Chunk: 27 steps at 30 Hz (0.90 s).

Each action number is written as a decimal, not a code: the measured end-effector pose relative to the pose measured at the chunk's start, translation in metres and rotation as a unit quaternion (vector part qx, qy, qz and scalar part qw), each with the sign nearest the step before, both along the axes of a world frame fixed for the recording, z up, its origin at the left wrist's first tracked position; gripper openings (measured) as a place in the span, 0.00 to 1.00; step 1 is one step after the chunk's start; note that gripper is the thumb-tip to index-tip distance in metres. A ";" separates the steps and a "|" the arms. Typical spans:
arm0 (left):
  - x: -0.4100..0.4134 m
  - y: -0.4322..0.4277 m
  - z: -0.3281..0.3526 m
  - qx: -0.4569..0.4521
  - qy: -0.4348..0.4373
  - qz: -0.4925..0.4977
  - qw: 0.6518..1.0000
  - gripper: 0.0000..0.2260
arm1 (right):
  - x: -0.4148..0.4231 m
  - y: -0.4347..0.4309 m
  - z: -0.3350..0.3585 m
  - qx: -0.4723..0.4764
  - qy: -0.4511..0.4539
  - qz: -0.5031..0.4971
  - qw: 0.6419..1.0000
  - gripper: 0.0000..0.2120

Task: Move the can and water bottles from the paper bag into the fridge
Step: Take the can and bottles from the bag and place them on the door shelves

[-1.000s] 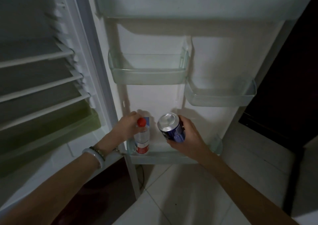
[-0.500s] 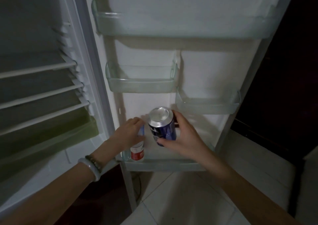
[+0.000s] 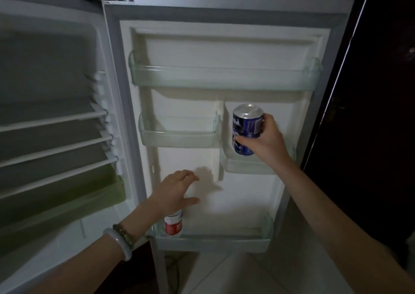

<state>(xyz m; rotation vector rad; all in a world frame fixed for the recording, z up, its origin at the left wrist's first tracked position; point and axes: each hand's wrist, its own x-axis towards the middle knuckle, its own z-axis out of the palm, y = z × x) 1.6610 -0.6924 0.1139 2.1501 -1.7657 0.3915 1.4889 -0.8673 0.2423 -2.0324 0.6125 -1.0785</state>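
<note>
A blue can [image 3: 246, 127] with a silver top is held upright in my right hand [image 3: 266, 138], its base inside the small right door bin [image 3: 247, 166]. A small water bottle with a red label [image 3: 173, 223] stands at the left end of the bottom door bin [image 3: 215, 239]. My left hand [image 3: 177, 191] hovers just above that bottle with fingers spread, covering its cap. The paper bag is out of view.
The open fridge door carries a wide top bin [image 3: 224, 78] and a small middle-left bin [image 3: 179, 134]. The dark fridge interior with white shelves [image 3: 51, 145] and a green drawer [image 3: 67, 201] lies left. A dark door [image 3: 368, 114] stands right; tiled floor below.
My right hand has lifted the can up and right into the small right door bin. My left hand has let go of the water bottle, which now stands in the bottom bin.
</note>
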 end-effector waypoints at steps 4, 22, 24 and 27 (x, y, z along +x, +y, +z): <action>-0.008 0.009 0.005 -0.016 -0.043 -0.017 0.999 0.25 | 0.016 -0.021 -0.019 0.015 0.078 -0.010 0.997 0.35; -0.040 0.057 0.004 -0.016 -0.053 0.049 0.997 0.21 | -0.023 0.066 -0.029 -0.201 0.059 0.076 0.975 0.39; -0.046 0.071 -0.003 -0.022 -0.055 0.077 0.995 0.20 | -0.023 0.090 -0.048 -0.233 0.099 0.133 0.958 0.37; -0.060 0.100 -0.017 -0.025 -0.053 0.133 0.989 0.21 | -0.014 0.117 -0.081 -0.293 0.134 0.200 0.925 0.37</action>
